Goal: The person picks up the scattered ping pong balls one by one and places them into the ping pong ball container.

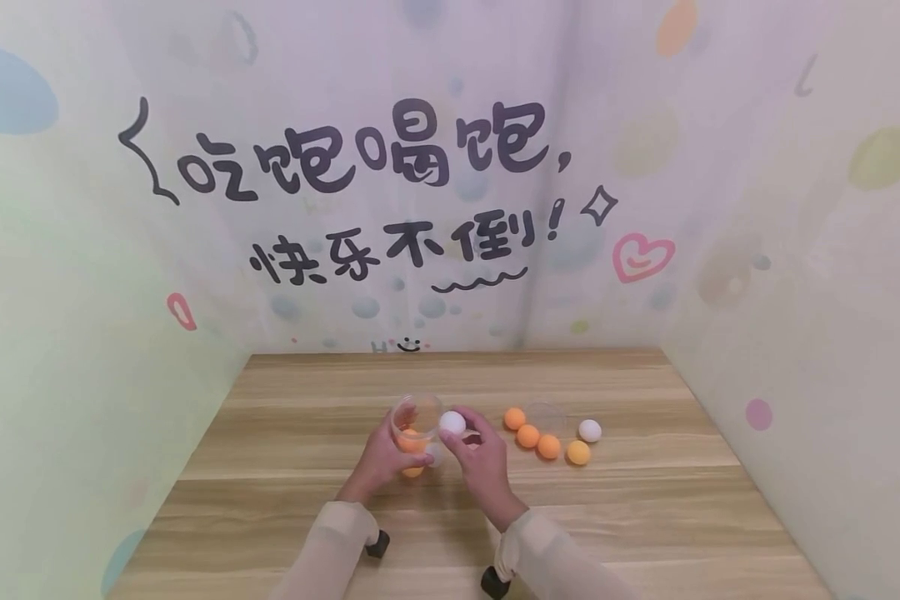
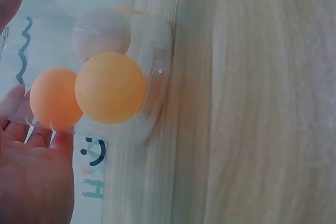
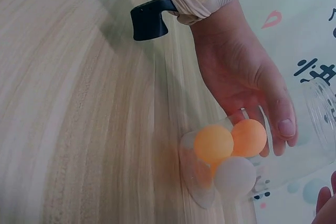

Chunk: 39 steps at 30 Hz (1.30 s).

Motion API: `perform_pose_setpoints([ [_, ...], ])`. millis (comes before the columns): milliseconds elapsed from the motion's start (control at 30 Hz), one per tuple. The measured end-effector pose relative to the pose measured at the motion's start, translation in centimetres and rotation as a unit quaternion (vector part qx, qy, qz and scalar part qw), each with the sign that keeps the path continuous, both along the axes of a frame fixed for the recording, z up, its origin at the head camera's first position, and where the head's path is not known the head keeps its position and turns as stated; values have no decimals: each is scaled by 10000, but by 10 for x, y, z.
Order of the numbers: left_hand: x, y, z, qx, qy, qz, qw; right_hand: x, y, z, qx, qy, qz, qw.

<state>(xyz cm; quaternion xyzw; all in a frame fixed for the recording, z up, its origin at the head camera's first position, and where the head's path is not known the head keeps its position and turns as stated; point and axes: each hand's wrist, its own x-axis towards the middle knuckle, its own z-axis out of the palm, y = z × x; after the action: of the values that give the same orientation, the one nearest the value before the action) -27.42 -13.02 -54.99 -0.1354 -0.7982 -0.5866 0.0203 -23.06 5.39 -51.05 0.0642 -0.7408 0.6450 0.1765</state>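
Observation:
My left hand (image 1: 378, 457) grips a clear plastic jar (image 2: 160, 40) round its side, thumb on the near face. Inside, near the jar's bottom, are orange ping-pong balls (image 2: 110, 87) and a white ping-pong ball (image 3: 235, 176). The jar's open mouth (image 1: 417, 398) faces up in the head view. My right hand (image 1: 487, 471) pinches another white ping-pong ball (image 1: 452, 423) between thumb and fingers, right beside the rim. Only the right fingertips (image 3: 324, 203) show at the edge of the right wrist view.
To the right on the wooden table (image 1: 645, 517) lie several orange balls (image 1: 527, 436) and a white ball (image 1: 589, 431). A clear round lid-like piece (image 1: 546, 417) is behind them. A printed wall (image 1: 450, 317) rises at the table's back edge, with walls at both sides.

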Motion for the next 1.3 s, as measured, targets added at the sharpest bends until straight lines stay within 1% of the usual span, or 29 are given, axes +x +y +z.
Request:
perform_pose_setpoints([
  [133, 1, 0, 1, -1, 13, -12, 10000, 1, -1, 6, 30, -56, 41, 10000],
  [300, -2, 1, -1, 13, 153, -155, 9998, 12, -3, 30, 37, 19, 151, 9999],
  [367, -3, 1, -1, 76, 212, -237, 9995, 13, -3, 34, 37, 48, 222, 9997],
  [467, -3, 0, -2, 154, 285, -285, 9991, 5, -3, 28, 70, -39, 312, 9995],
  [533, -3, 0, -1, 214, 287, -270, 9990, -3, -2, 21, 145, -65, 344, 9993],
  [667, -3, 0, 0, 162, 316, -251, 9991, -13, 0, 15, 349, 84, 402, 9985],
  [700, -2, 1, 1, 139, 290, -239, 9992, -15, 1, 15, 385, 134, 421, 9983],
  [767, -2, 1, 1, 103, 227, -217, 9995, -11, 1, 27, 433, 72, 538, 9976],
  [900, -1, 0, 3, 53, 159, -169, 9997, -17, 1, 28, 564, -76, 657, 9962],
  [933, -1, 0, 3, 67, 174, -181, 9997, -19, 1, 28, 585, -99, 678, 9959],
  [1000, -1, 0, 2, 128, 235, -211, 9994, -27, 1, 17, 632, -25, 668, 9958],
  [1033, -1, 0, 2, 168, 258, -226, 9993, -28, 1, 17, 636, -8, 675, 9957],
  [1200, -2, 0, 1, 155, 308, -258, 9991, -28, 0, 16, 608, -240, 732, 9952],
  [1300, -2, 0, 1, 130, 242, -238, 9993, -28, 0, 16, 612, -361, 764, 9945],
])
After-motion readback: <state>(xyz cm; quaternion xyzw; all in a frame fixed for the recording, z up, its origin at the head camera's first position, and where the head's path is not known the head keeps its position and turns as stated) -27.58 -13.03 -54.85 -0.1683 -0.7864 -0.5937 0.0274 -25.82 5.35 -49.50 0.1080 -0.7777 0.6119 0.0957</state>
